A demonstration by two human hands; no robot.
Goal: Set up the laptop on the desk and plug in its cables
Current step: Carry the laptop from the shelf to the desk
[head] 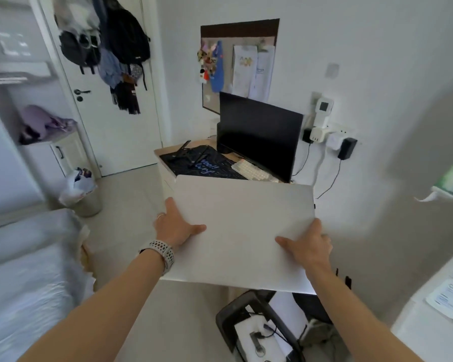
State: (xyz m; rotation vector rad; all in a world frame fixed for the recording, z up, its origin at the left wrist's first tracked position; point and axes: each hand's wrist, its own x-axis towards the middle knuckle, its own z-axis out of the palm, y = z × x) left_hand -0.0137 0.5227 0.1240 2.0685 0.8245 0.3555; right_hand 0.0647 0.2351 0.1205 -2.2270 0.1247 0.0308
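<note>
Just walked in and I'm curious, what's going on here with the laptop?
A person is carrying a closed white laptop toward the desk, gripping it by its edges with the left hand and the right hand. It has not been set down yet. A dark monitor, a keyboard and a laptop stand are on the desk.

Laptop (242, 231) plain silver-white; monitor (259, 131) black; desk mat (209, 165) black, blue lettering.

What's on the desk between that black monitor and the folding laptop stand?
In the head view, a dark desk mat with blue writing lies between the stand and the monitor. A white keyboard sits before the monitor.
</note>
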